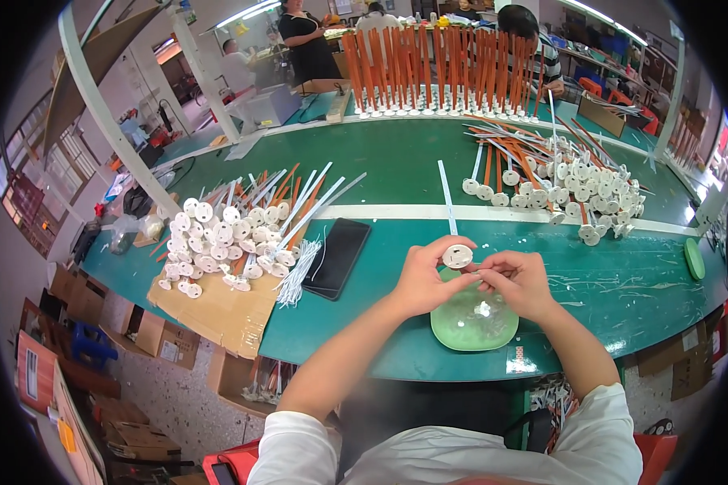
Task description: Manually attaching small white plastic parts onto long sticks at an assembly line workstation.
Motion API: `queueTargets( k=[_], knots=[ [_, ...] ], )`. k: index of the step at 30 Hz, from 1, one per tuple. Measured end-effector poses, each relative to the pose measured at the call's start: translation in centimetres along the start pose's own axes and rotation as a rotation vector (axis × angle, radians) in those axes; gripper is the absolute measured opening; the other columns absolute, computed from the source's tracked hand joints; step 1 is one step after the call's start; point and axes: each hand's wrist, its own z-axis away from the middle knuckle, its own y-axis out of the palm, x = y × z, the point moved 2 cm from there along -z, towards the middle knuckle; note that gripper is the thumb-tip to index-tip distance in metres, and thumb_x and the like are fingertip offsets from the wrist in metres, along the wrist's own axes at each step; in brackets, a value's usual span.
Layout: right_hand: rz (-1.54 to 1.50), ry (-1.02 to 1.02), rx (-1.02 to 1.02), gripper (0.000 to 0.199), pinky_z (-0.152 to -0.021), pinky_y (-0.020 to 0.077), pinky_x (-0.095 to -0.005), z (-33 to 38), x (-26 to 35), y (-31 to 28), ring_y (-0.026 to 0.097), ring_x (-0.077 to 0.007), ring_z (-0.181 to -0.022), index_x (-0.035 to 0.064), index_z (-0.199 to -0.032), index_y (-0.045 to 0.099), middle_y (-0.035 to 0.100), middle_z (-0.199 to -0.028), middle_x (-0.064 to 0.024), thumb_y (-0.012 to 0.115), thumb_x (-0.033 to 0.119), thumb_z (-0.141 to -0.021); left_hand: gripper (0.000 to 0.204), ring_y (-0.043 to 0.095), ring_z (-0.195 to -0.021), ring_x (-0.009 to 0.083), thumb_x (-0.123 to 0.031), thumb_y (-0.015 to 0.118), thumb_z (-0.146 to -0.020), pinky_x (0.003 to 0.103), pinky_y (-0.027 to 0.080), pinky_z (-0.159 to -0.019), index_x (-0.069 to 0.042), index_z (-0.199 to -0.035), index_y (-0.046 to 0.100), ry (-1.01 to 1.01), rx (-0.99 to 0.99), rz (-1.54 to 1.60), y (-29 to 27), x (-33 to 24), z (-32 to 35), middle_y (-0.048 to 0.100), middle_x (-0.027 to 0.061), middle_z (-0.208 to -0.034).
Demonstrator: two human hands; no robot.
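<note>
My left hand is closed on a white round disc piece whose long pale strip points away from me across the bench. Thumb and forefinger of my right hand are pinched together, close to my left fingertips. Whatever sits between those fingers is too small to make out. Directly below both hands lies a shallow green dish with a few small white bits in it.
On the left, a heap of white disc pieces lies on cardboard. Beside it are white cords and a black phone. Another heap is at right. Upright orange strips stand behind; people are farther back.
</note>
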Motion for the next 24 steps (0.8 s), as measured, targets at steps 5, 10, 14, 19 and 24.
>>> queueTargets(
  k=[5, 10, 14, 19, 24],
  knots=[
    [-0.007, -0.023, 0.017, 0.008, -0.065, 0.0574, -0.024, 0.01, 0.25, 0.02, 0.07, -0.0114, -0.072, -0.0053, -0.098, 0.071, 0.073, -0.084, -0.0091, 0.068, 0.001, -0.094, 0.035, 0.074, -0.096, 0.0178, 0.001, 0.078, -0.083, 0.031, 0.056, -0.091, -0.002, -0.115, 0.065, 0.014, 0.006, 0.054, -0.23, 0.4, -0.03, 0.072, 0.0078, -0.1],
    [0.006, -0.036, 0.009, 0.009, -0.067, 0.0581, -0.0243, -0.07, 0.2, 0.02, 0.072, -0.0119, -0.075, -0.0054, -0.097, 0.071, 0.073, -0.084, -0.0085, 0.07, 0.003, -0.093, 0.033, 0.073, -0.096, 0.016, 0.003, 0.078, -0.083, 0.03, 0.056, -0.089, -0.002, -0.113, 0.066, -0.001, -0.006, 0.05, -0.31, 0.21, -0.07, 0.071, 0.0062, -0.1],
    [0.005, -0.053, 0.016, 0.01, -0.068, 0.0587, -0.0244, 0.0, 0.26, 0.03, 0.074, -0.013, -0.077, -0.005, -0.097, 0.072, 0.074, -0.084, -0.0081, 0.071, 0.004, -0.092, 0.032, 0.072, -0.093, 0.0135, 0.004, 0.077, -0.083, 0.03, 0.055, -0.09, -0.002, -0.112, 0.066, -0.034, -0.025, 0.012, -0.26, 0.18, -0.05, 0.07, 0.0054, -0.1],
    [0.028, -0.049, -0.018, 0.01, -0.067, 0.0579, -0.024, 0.07, 0.38, -0.12, 0.074, -0.0137, -0.077, -0.0047, -0.095, 0.073, 0.074, -0.083, -0.0076, 0.071, 0.004, -0.091, 0.032, 0.071, -0.093, 0.0128, 0.003, 0.078, -0.083, 0.029, 0.054, -0.09, -0.002, -0.112, 0.066, -0.053, -0.042, 0.012, -0.31, 0.3, -0.07, 0.07, 0.0046, -0.1],
    [0.171, -0.154, -0.035, 0.011, -0.063, 0.0556, -0.0238, 0.06, 0.5, -0.23, 0.073, -0.0117, -0.072, -0.0042, -0.092, 0.073, 0.073, -0.076, -0.0074, 0.071, 0.007, -0.091, 0.029, 0.073, -0.091, 0.0131, 0.0, 0.079, -0.082, 0.028, 0.055, -0.087, -0.002, -0.108, 0.067, -0.048, 0.017, -0.204, -0.5, -0.19, -0.22, 0.074, 0.0058, -0.092]
  ],
)
